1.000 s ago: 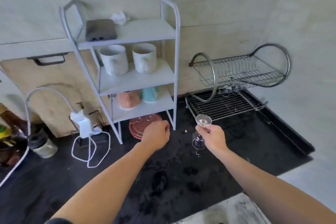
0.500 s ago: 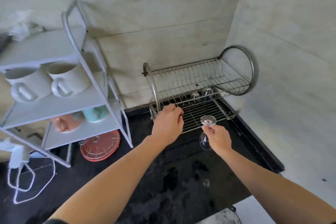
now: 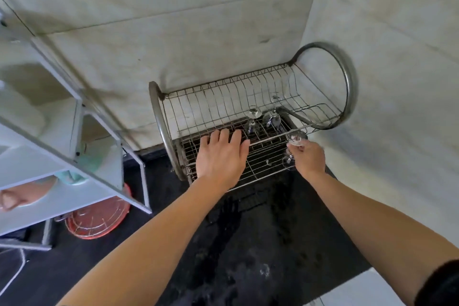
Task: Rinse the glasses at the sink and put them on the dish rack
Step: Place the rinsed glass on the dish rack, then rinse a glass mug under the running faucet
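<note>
Upturned glass [image 3: 296, 137] at the dish rack's [image 3: 349, 82] front right corner.
The right hand [image 3: 309, 159] pinches its stem, foot up, over the lower tier's front edge. The left hand [image 3: 219, 159] lies flat with straight fingers on the front left wires. Two glasses [image 3: 253, 117] stand upturned at the back right, with open wire between them and the hands.

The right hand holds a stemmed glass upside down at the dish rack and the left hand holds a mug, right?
No. In the head view the left hand holds nothing; it is open at the dish rack. The right hand does hold the stemmed glass upside down.
</note>
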